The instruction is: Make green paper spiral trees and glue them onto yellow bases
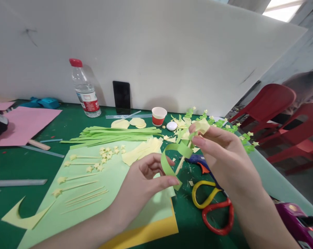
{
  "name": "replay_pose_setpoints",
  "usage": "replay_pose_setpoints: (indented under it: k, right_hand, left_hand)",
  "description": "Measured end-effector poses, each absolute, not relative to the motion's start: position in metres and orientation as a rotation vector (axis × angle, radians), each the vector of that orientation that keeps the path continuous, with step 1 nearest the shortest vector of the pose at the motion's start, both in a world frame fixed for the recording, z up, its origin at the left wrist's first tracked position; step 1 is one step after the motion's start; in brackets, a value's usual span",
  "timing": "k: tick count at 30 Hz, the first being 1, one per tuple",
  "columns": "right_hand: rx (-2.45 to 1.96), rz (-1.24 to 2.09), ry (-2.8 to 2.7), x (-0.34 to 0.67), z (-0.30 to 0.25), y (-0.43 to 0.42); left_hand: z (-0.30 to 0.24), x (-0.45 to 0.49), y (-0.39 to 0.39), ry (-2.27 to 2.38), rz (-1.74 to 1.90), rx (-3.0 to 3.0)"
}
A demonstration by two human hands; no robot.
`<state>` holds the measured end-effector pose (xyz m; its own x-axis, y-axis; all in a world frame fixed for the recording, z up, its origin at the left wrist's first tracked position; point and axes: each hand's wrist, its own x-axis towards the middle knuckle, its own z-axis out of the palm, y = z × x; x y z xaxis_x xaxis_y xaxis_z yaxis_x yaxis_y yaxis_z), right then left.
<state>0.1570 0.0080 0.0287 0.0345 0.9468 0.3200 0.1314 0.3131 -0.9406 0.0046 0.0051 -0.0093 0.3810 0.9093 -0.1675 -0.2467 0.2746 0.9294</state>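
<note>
My right hand (pixel 223 152) pinches a thin pale yellow paper stick (pixel 181 165) near its top, where a pale yellow paper piece shows above the fingers. A curled green paper strip (pixel 168 162) loops from that grip round to my left hand (pixel 143 183), whose thumb and fingers close on its lower end. Under and beyond my left hand is a light green sheet (pixel 86 193). On it lie several small paper stars (pixel 106 155), star-topped sticks (pixel 77 177) and bare sticks (pixel 85 197). The tip of the held stick is partly hidden by my right fingers.
Scissors (pixel 218 207) with yellow and red handles lie below my right hand, beside a blue tool (pixel 198 159). Behind are green strips (pixel 114 133), a paper cup (pixel 159 116), a phone (pixel 121 97) and a bottle (pixel 86 91). Finished-looking sprigs (pixel 221 122) lie right; a purple device (pixel 293 221) sits lower right.
</note>
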Motion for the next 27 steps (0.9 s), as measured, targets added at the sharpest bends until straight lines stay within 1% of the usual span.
replay_pose_setpoints:
  k: [5,10,16,27]
  right_hand:
    - [-1.069,0.861,-1.292,0.161,0.027,0.009]
    - [-1.109,0.819,-1.223,0.162,0.027,0.009]
    - [-1.096,0.797,-1.237,0.160,0.027,0.010]
    - [-1.104,0.664,-1.321,0.154,0.022,-0.001]
  left_hand:
    - [-0.011,0.006,0.006,0.805,0.910,0.971]
    - [-0.011,0.005,0.005,0.843,0.884,1.087]
    - [-0.009,0.004,0.005,0.932,0.874,1.174]
    - [-0.010,0.002,0.000,0.934,0.973,1.128]
